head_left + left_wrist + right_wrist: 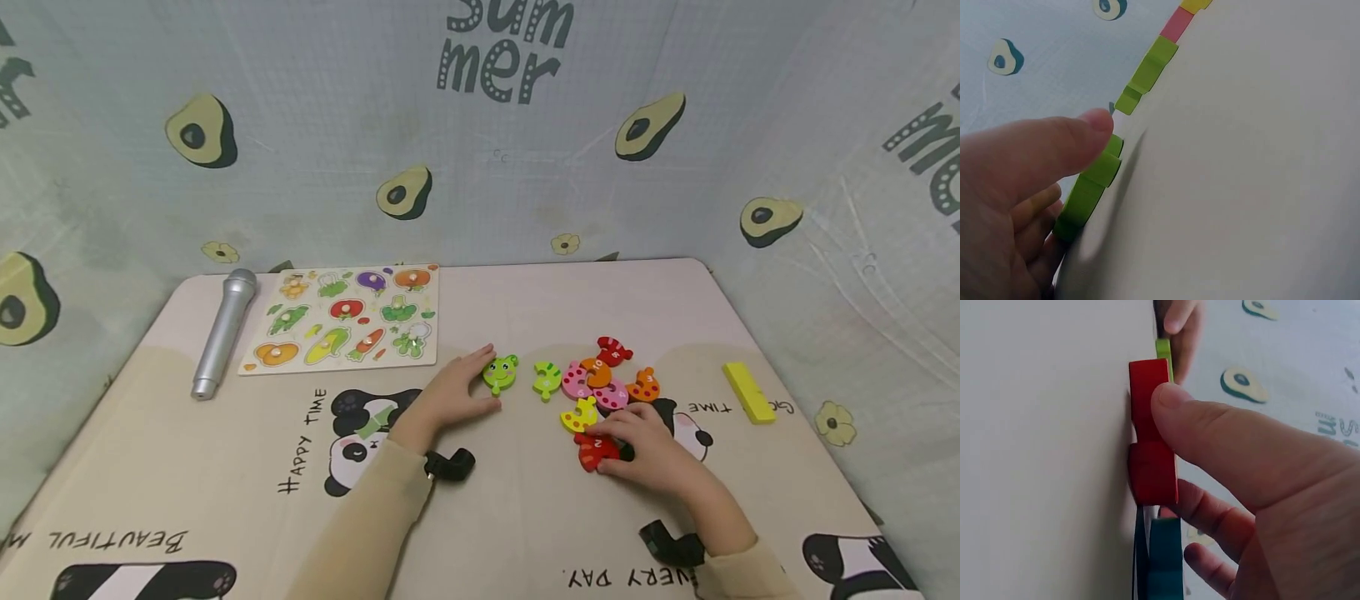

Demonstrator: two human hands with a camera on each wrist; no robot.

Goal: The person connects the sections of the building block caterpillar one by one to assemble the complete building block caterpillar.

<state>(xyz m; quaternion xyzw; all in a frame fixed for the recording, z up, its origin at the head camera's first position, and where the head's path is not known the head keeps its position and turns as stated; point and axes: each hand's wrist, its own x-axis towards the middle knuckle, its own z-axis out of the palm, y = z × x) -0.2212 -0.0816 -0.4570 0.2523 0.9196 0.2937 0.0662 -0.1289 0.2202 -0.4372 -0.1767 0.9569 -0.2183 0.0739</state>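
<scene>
My left hand (448,398) lies beside a green frog-face piece (500,374), its fingertips touching the piece's left edge and the thumb apart below. In the left wrist view the thumb passes in front of that thick green piece (1082,200). My right hand (651,448) pinches a red numbered piece (595,451) between thumb and fingers; the thumb presses its side in the right wrist view. A yellow piece (580,415) touches the right fingertips. Beneath the right hand sits a dark teal piece (1166,559), mostly hidden from above.
Green striped (547,380), pink (576,380), orange (644,385) and red striped (614,351) pieces cluster beyond the right hand. A yellow block (748,392) lies far right. At the back left are a vegetable puzzle board (345,321) and a silver microphone (224,333).
</scene>
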